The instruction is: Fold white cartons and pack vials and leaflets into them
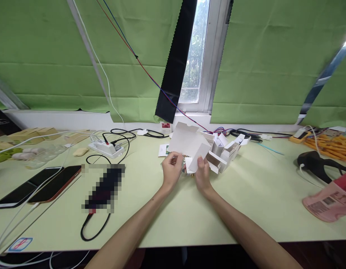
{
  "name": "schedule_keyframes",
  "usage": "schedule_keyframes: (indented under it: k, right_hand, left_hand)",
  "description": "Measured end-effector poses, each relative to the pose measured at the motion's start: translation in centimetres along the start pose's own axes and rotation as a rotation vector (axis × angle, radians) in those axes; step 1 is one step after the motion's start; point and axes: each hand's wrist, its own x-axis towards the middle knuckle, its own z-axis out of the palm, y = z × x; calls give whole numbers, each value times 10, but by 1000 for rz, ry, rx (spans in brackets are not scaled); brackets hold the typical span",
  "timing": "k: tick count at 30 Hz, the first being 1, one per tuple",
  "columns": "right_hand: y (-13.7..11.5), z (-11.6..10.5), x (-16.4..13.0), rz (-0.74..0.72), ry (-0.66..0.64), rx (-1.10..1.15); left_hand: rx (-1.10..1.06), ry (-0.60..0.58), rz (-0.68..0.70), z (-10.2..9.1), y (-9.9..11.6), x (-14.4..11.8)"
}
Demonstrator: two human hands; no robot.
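Both hands meet over the middle of the pale green table (pixel 245 194). My left hand (pixel 171 170) pinches the lower left edge of a small white cardboard box (pixel 188 144) with an open flap. My right hand (pixel 202 173) grips the box's lower right corner. The box is tilted and held just above the table. Behind it lies a pile of several more open white boxes (pixel 227 149). A small item beneath the held box is mostly hidden by my fingers.
Two phones (pixel 40 185) and a blurred dark device (pixel 105 186) with a black cable lie at left. A white power strip (pixel 107 147) sits behind them. At right are a black tool (pixel 315 164), a pink packet (pixel 330 201) and orange parts (pixel 332 145).
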Motion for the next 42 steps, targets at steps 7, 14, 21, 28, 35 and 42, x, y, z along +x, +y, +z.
schedule_keyframes:
  k: [7,14,21,28,35,42]
  right_hand:
    - [0,-2,0,-29,7,-38]
    - [1,-3,-1,-30,-11,-38]
    - [0,-2,0,-46,-20,-53]
    - [0,-2,0,-51,-16,-52]
    - [-1,-3,0,-49,-30,-42]
    - [1,-3,-1,-50,-28,-52]
  left_hand:
    - [220,-13,68,-1,-3,1]
    - [244,-26,90,-1,-2,1]
    - [213,-44,38,0,-5,0]
    - [235,-59,99,0,-10,2]
    - [266,-81,153,0,-8,2]
    - [266,-59,99,-1,-6,2]
